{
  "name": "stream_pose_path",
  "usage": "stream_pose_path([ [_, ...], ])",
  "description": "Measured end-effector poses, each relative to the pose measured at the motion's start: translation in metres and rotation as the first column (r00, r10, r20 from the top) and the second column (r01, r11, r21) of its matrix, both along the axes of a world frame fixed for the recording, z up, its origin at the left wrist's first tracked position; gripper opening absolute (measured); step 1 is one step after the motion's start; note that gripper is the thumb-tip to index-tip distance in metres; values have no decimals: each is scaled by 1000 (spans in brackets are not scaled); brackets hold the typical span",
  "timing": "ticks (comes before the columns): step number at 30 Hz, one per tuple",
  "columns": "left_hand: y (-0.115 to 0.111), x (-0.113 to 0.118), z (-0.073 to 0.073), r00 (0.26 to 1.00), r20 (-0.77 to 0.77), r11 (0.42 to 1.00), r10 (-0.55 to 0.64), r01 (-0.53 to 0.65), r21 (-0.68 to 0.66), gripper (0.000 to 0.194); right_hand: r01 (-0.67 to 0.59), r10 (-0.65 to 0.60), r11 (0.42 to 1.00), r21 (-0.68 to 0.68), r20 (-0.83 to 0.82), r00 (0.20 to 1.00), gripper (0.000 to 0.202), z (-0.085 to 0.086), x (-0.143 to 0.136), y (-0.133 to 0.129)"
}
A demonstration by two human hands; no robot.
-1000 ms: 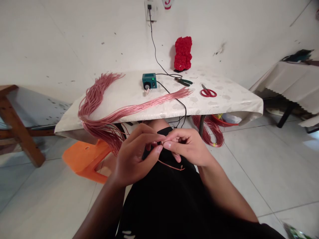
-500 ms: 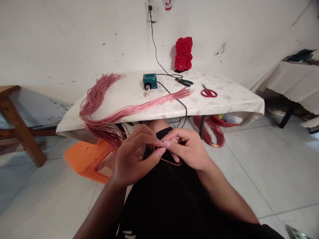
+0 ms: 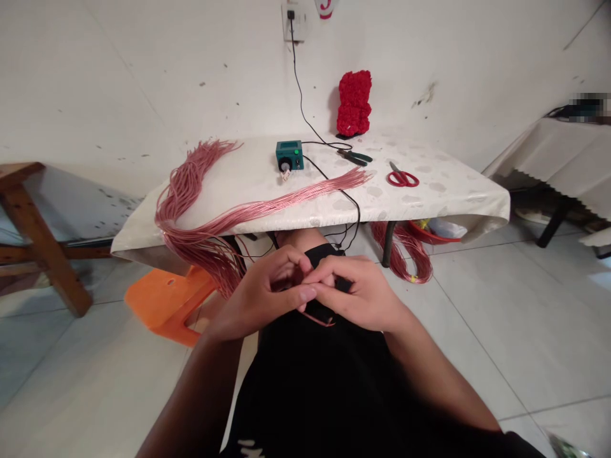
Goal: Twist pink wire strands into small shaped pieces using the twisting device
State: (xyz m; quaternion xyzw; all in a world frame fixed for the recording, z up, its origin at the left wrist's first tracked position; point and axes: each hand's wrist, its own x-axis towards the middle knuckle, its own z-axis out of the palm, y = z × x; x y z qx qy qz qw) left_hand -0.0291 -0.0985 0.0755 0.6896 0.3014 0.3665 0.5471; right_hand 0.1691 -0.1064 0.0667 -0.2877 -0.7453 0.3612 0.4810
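Note:
My left hand (image 3: pixel 267 292) and my right hand (image 3: pixel 360 292) meet above my lap, thumbs and fingertips pressed together. Between them they pinch a thin pink wire (image 3: pixel 319 320), whose end sticks out below the fingers; the part inside the grip is hidden. A long bundle of pink wires (image 3: pixel 267 207) curves over the table and hangs off its front edge left of my hands. Behind it stands a small green box (image 3: pixel 289 156) with a black knob and a cable.
On the covered table (image 3: pixel 429 197) lie green-handled pliers (image 3: pixel 356 157) and red scissors (image 3: pixel 403 179), with a red textured figure (image 3: pixel 354 103) by the wall. Below are an orange stool (image 3: pixel 162 302), a wire coil (image 3: pixel 410 257) and a red basin (image 3: pixel 434 236).
My left fingers have curled in and my right fingers have closed further over the pinch. The wire's loose end has shifted slightly left and down.

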Motion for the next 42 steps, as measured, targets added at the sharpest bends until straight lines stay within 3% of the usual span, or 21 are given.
stream_pose_path([
  [6, 0, -5, 6, 995, -94, 1000, 22, -24, -20, 17, -27, 22, 997, 68, 82, 996, 10, 0, 3, 1],
  [12, 2, -11, 12, 988, -155, 997, -28, 16, -73, 8, -49, 20, 983, 175, 165, 986, 10, 2, 7, 2],
  [27, 2, -15, 16, 954, -282, 990, -100, 67, -125, 11, -62, 15, 975, 213, 215, 977, 9, 3, 11, 1],
  [35, 0, -11, 17, 958, -282, 996, -60, 77, 48, 13, -31, -13, 977, 210, 208, 978, 7, 2, 11, 2],
  [42, -4, -10, 16, 951, -301, 973, 76, -6, 229, 13, 18, -50, 982, 187, 165, 985, 7, 3, 15, 1],
])
